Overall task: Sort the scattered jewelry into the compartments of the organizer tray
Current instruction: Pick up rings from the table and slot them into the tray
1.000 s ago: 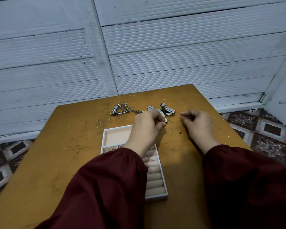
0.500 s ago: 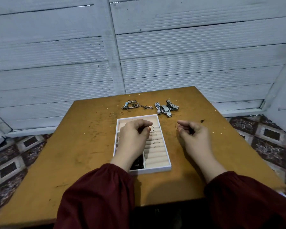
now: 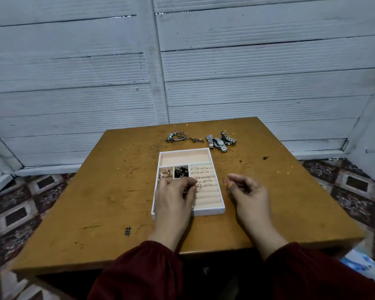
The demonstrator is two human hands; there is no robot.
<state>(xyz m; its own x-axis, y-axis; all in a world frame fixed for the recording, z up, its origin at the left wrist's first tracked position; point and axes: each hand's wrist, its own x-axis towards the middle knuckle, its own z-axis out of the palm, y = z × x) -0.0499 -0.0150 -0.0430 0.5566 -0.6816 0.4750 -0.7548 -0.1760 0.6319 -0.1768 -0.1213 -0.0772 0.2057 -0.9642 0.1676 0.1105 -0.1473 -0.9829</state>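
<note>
Centrally on the table [image 3: 95, 202], the organizer tray [image 3: 210, 212] lies with its long axis running away from the person toward the wall. It sits well apart from the left and right edges, with bare wood on both sides. The left hand [image 3: 174, 198] hovers over the ring rolls, pinching one ring [image 3: 198, 187]. The right hand [image 3: 250, 193], just beside the tray's right wall, has curled fingers and seems to pinch a thin hoop [image 3: 225, 182], which is blurred. Near the far edge lie watches [image 3: 220, 140], probably three, a tangle of bracelets [image 3: 178, 137] and about four loose rings [image 3: 153, 147].
</note>
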